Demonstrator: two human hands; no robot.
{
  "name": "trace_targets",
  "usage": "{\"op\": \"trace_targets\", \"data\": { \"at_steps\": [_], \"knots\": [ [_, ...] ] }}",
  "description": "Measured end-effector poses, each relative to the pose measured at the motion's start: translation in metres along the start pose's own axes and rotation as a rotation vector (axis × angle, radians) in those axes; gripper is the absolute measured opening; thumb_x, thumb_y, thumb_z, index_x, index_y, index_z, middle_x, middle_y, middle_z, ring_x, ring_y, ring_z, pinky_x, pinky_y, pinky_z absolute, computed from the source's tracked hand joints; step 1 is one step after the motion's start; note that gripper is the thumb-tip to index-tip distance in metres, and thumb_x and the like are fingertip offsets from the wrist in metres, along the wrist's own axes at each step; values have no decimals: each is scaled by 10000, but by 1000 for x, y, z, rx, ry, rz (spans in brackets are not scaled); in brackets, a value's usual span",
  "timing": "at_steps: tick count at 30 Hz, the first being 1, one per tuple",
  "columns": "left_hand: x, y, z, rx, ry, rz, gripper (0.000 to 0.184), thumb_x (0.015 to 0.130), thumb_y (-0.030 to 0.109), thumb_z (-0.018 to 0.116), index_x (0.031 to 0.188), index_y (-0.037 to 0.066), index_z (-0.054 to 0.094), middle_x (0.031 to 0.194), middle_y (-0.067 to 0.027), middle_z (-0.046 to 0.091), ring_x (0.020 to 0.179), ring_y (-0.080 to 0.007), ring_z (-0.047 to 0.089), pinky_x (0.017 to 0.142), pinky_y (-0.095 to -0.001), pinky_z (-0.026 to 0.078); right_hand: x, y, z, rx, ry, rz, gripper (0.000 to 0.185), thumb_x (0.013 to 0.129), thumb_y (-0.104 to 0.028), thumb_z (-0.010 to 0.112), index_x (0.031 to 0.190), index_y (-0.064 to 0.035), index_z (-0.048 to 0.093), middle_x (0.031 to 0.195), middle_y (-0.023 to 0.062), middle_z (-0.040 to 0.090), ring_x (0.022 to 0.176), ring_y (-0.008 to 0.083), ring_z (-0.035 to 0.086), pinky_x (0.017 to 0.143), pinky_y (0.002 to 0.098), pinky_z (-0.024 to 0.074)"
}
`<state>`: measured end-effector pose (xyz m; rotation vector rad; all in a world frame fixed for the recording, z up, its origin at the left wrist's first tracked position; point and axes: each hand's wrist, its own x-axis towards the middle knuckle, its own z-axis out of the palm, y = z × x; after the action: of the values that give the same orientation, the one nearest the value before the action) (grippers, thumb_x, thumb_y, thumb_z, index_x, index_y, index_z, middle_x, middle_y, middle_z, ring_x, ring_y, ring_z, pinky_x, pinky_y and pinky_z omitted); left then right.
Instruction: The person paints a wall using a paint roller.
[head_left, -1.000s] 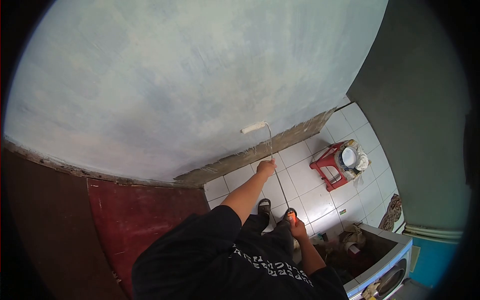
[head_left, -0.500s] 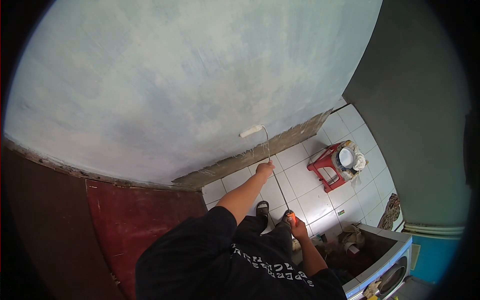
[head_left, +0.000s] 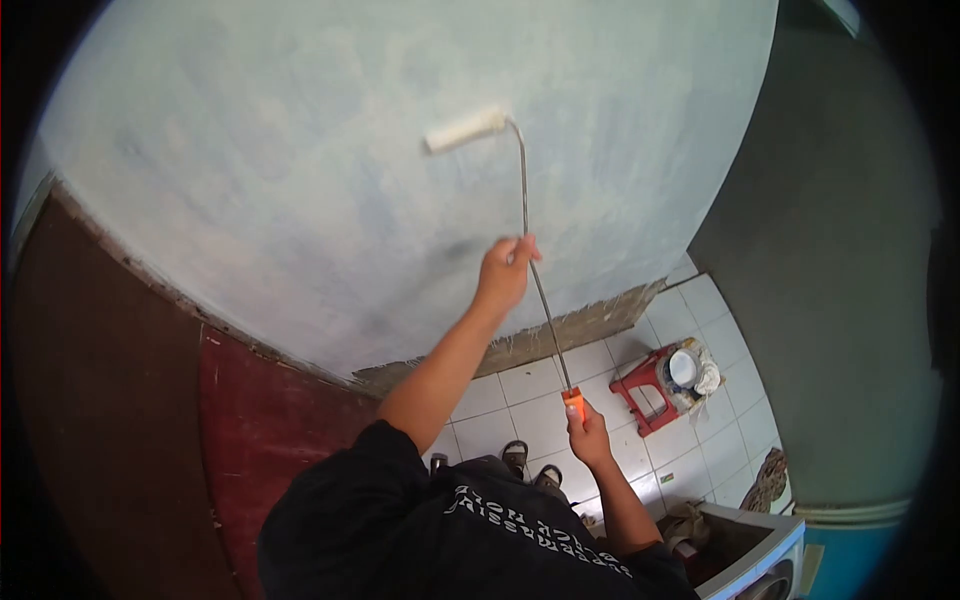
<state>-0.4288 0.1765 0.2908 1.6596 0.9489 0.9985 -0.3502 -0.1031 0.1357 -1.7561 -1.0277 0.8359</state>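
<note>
A paint roller (head_left: pixel 467 131) with a white sleeve and a long thin metal rod lies against the pale, patchily painted wall (head_left: pixel 300 170). My left hand (head_left: pixel 507 270) is closed around the rod, partway up. Lower down, my right hand (head_left: pixel 588 430) grips the orange handle at the rod's end. The roller's sleeve is slightly blurred. Along the wall's foot runs a bare grey-brown strip (head_left: pixel 530 343) with a ragged paint edge above it.
On the white tiled floor (head_left: pixel 520 385) stands a red plastic stool (head_left: pixel 645 385) carrying a white paint container (head_left: pixel 684 368) and a cloth. A dark red panel (head_left: pixel 265 430) is at left, a grey wall (head_left: pixel 850 250) at right. A tiled counter edge (head_left: pixel 755 557) is at lower right.
The roller has moved up the wall and slightly left, from near the lower paint edge. Both hands have risen with it, still gripping the rod and handle. The view has shifted.
</note>
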Motion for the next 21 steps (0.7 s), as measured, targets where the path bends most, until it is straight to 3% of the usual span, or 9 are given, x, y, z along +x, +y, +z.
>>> {"op": "trace_targets", "data": {
  "at_steps": [4, 8, 9, 11, 13, 15, 17, 19, 21],
  "knots": [
    [39, 114, -42, 6, 138, 291, 447, 1011, 398, 563, 781, 37, 688, 925, -108, 636, 931, -217, 592, 882, -342, 445, 24, -104, -11, 185, -73, -152, 363, 1054, -325, 484, 1264, -51, 596, 648, 39, 541, 595, 129, 530, 580, 323, 459],
    [59, 210, -71, 28, 149, 239, 456, 1007, 420, 561, 807, 31, 694, 975, -104, 638, 932, -209, 582, 876, -349, 451, 42, -177, -24, 381, -205, -231, 333, 1069, -323, 450, 1241, -46, 522, 686, -6, 504, 587, 77, 475, 552, 269, 421],
    [62, 225, -76, 6, 141, 170, 460, 1005, 429, 560, 819, 31, 698, 991, -100, 640, 927, -207, 578, 872, -351, 454, 48, -186, -21, 458, -250, -315, 261, 1082, -316, 421, 1187, -85, 479, 713, -22, 442, 537, 40, 396, 460, 215, 344],
    [73, 232, -80, 29, 193, 290, 438, 1014, 425, 555, 836, 46, 686, 923, -66, 628, 892, -166, 551, 854, -321, 447, 55, -203, -16, 458, -246, -296, 280, 1080, -317, 421, 1181, -67, 497, 712, -20, 468, 563, 51, 429, 501, 233, 372],
    [78, 225, -78, 60, 243, 389, 417, 1022, 421, 550, 852, 62, 675, 855, -31, 616, 856, -125, 523, 835, -291, 440, 67, -194, -9, 425, -234, -299, 314, 1076, -310, 422, 1221, -46, 515, 708, -2, 498, 589, 80, 473, 548, 272, 414],
    [76, 203, -74, 44, 250, 332, 405, 1017, 378, 558, 841, 45, 707, 1009, -99, 659, 961, -234, 612, 891, -347, 461, 79, -167, 7, 388, -217, -321, 320, 1076, -305, 420, 1242, -47, 511, 704, 9, 497, 585, 104, 479, 555, 298, 426],
    [70, 162, -65, 77, 258, 322, 370, 1017, 352, 564, 844, 62, 713, 1049, -123, 672, 1010, -263, 627, 906, -359, 466, 85, -131, 23, 352, -196, -346, 328, 1076, -300, 417, 1263, -47, 507, 700, 21, 497, 581, 128, 485, 562, 324, 437],
    [57, 101, -53, 180, 269, 350, 365, 1014, 358, 569, 837, 74, 716, 1046, -149, 682, 1012, -285, 636, 903, -376, 474, 80, -84, 36, 265, -125, -427, 363, 1077, -338, 406, 1318, -77, 483, 720, -21, 481, 580, 73, 462, 525, 257, 403],
    [33, 31, -35, 237, 251, 280, 368, 1013, 357, 567, 827, 74, 713, 1017, -166, 693, 1005, -304, 644, 897, -389, 481, 64, -31, 36, 137, -192, -277, 365, 1071, -311, 423, 1319, -54, 497, 710, 69, 572, 614, 213, 591, 602, 386, 470]
  ]
}}
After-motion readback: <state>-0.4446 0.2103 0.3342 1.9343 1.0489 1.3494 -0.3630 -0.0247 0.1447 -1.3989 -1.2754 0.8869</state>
